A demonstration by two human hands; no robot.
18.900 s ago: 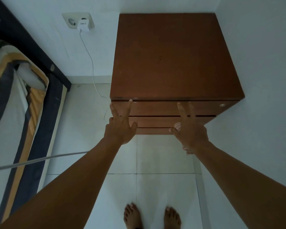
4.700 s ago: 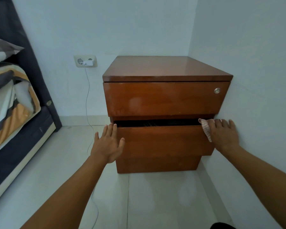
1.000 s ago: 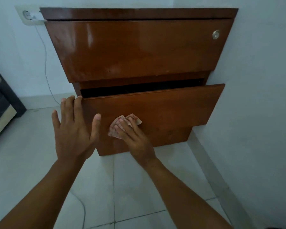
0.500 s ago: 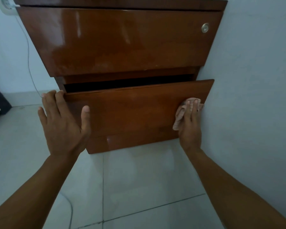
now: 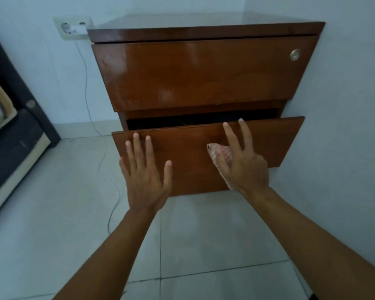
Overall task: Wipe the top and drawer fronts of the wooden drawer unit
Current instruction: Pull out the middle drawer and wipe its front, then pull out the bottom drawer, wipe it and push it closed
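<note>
drawer unit (image 5: 206, 83) wiping was centred on the lower drawer front (image 5: 188, 152), which stood pulled out from the body of the unit, with a dark gap (image 5: 193, 120) left above it. the right hand (image 5: 245, 167) was laid wide on that front, fingers straight and spread, and the striped cloth (image 5: 220, 151) was pressed under palm and thumb rather than gripped. the left hand (image 5: 146, 172) was spread flat, with nothing held, against the left part of the same front.

with so loose a hold, it was judged that the cloth could be dragged out from under the palm on a quick stroke and dropped to the floor (image 5: 204, 234). the drawer could be sent sliding shut by the pressure of both hands, and the right fingertips (image 5: 226, 125) reaching its top edge could then be caught under the upper drawer front (image 5: 160, 68). knuckles could be scraped on the wall (image 5: 344, 105), beside which the unit was set, if a stroke were carried too far right. further out, a thin cable (image 5: 91, 118) was hung from the socket (image 5: 73, 28) and trailed on the floor just left of the unit, where it could be snagged by a leg. the top (image 5: 182, 19) was seen almost edge-on, so its condition could not be told.
</note>
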